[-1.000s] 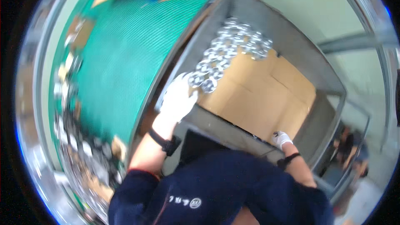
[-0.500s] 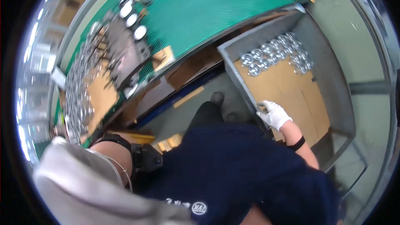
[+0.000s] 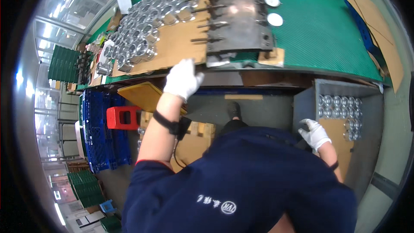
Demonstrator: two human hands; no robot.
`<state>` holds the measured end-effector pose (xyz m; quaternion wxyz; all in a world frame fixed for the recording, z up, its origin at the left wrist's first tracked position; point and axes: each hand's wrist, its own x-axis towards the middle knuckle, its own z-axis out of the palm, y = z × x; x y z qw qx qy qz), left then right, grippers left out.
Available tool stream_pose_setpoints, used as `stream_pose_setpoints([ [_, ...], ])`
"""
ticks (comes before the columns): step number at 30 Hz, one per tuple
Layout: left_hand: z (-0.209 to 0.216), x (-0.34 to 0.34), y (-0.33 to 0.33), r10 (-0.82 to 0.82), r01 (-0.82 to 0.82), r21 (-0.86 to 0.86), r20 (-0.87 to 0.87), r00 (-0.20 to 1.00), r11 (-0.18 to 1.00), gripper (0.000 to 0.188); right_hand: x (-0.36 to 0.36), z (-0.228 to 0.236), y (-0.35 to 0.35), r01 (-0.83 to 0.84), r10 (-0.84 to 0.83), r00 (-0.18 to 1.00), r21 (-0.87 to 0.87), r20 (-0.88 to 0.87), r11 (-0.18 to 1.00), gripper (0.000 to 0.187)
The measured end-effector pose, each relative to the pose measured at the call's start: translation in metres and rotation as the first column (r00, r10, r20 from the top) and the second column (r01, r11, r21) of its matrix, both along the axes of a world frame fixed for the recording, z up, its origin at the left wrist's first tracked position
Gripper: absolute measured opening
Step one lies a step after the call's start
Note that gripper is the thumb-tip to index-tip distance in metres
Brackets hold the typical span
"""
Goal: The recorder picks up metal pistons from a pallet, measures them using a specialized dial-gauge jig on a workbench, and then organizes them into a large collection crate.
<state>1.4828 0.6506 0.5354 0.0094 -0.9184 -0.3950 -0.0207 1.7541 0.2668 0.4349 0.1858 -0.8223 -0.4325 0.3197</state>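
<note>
My left hand (image 3: 183, 81), in a white glove, reaches over the front edge of the workbench (image 3: 302, 70) with its fingers stretched out and nothing in them. It is nearest to a cardboard sheet (image 3: 181, 43), on which rows of round, clear or shiny metal cups (image 3: 148, 32) stand. My right hand (image 3: 315, 135), also gloved in white, is at the left side of a grey bin (image 3: 371, 97). Its fingers are loosely bent with a gap to the thumb, and no object shows in them. Inside the bin, similar round pieces (image 3: 340, 106) lie in rows on cardboard.
A steel plate fixture with rods (image 3: 239, 17) stands on the green mat (image 3: 315, 34), with white discs (image 3: 274, 19) beside it. Below left are a red stool (image 3: 118, 118), blue pallets (image 3: 101, 133) and a wooden pallet (image 3: 202, 131). Folded cardboard (image 3: 379, 34) leans at the far right.
My view has turned left, bringing more of the bench and floor into sight. The left arm, blurred before at lower left, now extends to the bench edge. My right hand stays by the bin.
</note>
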Motion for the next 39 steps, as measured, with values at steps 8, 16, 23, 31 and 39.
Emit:
stream_pose_setpoints([
  [8,-0.007,-0.1,0.263,0.404,-0.411,0.162,0.079,0.911,0.897,0.061,-0.009,0.025,0.112,0.213,-0.216,0.975,0.069,0.045,0.975,0.034],
  [16,-0.027,-0.139,0.358,0.24,-0.283,-0.19,-0.223,0.945,0.94,0.073,-0.016,0.033,0.162,0.334,-0.333,0.936,0.011,0.114,0.943,0.031],
  [23,-0.03,-0.126,0.337,0.315,-0.314,-0.138,-0.014,0.949,0.939,0.062,0.005,0.025,0.172,0.366,-0.371,0.925,0.063,0.083,0.928,0.032],
  [31,-0.025,-0.048,0.251,0.104,-0.096,-0.121,0.061,0.993,0.988,0.046,0.032,0.084,0.244,0.154,-0.171,0.975,0.12,0.144,0.981,0.033],
  [39,-0.015,-0.01,0.182,0.057,-0.064,0.012,0.319,0.946,0.998,0.054,0.06,0.113,0.294,-0.065,0.029,0.99,0.265,0.138,0.962,0.034],
])
